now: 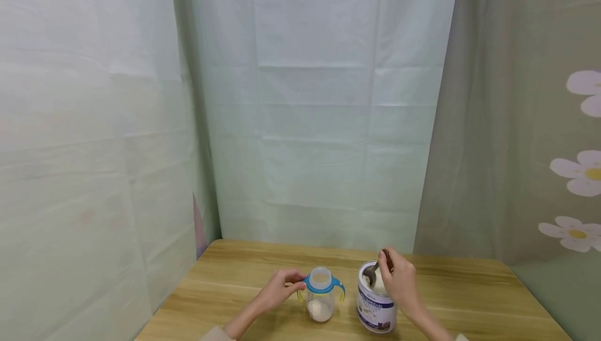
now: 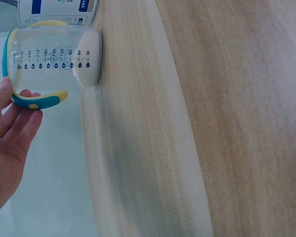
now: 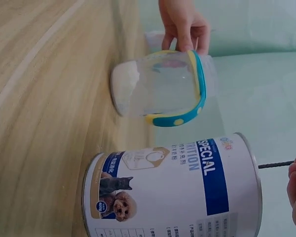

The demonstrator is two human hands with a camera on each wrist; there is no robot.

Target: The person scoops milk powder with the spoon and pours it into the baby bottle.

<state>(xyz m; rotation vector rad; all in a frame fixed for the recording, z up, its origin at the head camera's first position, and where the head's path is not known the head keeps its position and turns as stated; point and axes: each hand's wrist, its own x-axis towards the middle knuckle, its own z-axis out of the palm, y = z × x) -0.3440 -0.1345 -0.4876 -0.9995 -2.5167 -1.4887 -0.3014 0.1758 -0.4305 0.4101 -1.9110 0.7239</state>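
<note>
A clear baby bottle [image 1: 321,299] with a blue and yellow two-handled collar stands uncapped on the table, white powder in its bottom. My left hand [image 1: 283,288] pinches the bottle's left handle [image 2: 39,101] between thumb and fingers. To the right stands an open powder can [image 1: 375,307], its label showing a cat and a dog in the right wrist view. Above its rim my right hand [image 1: 398,278] grips the handle of a metal spoon [image 1: 371,274], whose bowl is at the can's mouth over white powder. In the right wrist view only the spoon's thin handle [image 3: 276,165] shows.
Both containers stand upright on a wood-grain table [image 1: 253,263], a short gap between them. Pale curtains [image 1: 319,122] hang behind the table and along its sides, the right one printed with white flowers [image 1: 584,171].
</note>
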